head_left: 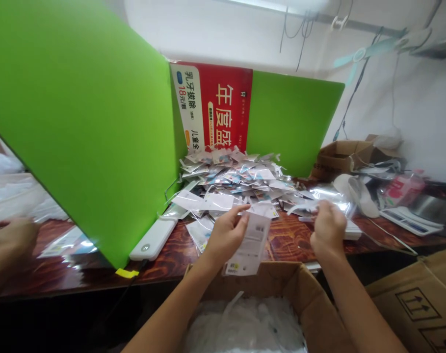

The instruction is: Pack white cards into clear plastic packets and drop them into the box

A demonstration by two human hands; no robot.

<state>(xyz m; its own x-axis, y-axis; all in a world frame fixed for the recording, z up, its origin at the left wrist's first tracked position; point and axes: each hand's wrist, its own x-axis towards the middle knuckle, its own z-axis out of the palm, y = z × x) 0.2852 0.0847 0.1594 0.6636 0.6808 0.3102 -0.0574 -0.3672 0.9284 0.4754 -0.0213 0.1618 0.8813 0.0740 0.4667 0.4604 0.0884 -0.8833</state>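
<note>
My left hand [228,233] is closed on a white printed card packet [249,245], thumb and fingers pinching its upper left side. The packet hangs tilted over the back edge of an open cardboard box [318,304]. My right hand [328,225] is apart from it, to the right, with its fingers curled shut. A thin white strip [297,209] reaches to those fingertips, slightly blurred. Behind both hands lies a heap of card packets [237,176] in clear plastic. Inside the box is a pile of whitish, see-through plastic [241,323].
Green boards [108,122] and a red printed panel [226,105] stand around the heap. A white power strip [154,240] lies left. On the right are a digital scale [410,218], a pink-labelled bottle [405,189] and cartons [421,299]. Another person's hand [11,250] shows far left.
</note>
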